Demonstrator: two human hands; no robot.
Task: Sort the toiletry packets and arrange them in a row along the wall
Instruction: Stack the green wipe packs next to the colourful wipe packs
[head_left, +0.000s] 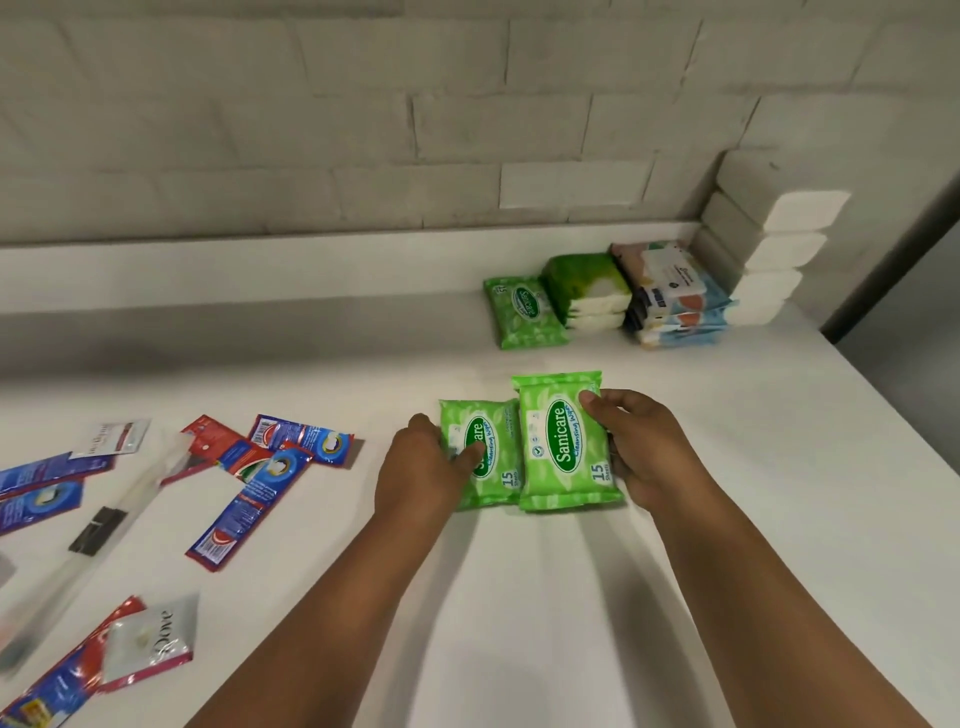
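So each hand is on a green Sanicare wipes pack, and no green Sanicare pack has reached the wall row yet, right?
Not quite. The head view shows one green Sanicare wipes pack already in the row by the wall. The left hand and right hand do each grip a pack.

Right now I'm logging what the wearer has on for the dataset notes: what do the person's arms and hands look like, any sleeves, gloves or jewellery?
Both forearms are bare as far as the frame shows: no sleeves reach into view. The left hand and right hand wear no gloves, and no watch, bracelet or ring is visible on the parts that show. Nothing is marked or taped on either arm.
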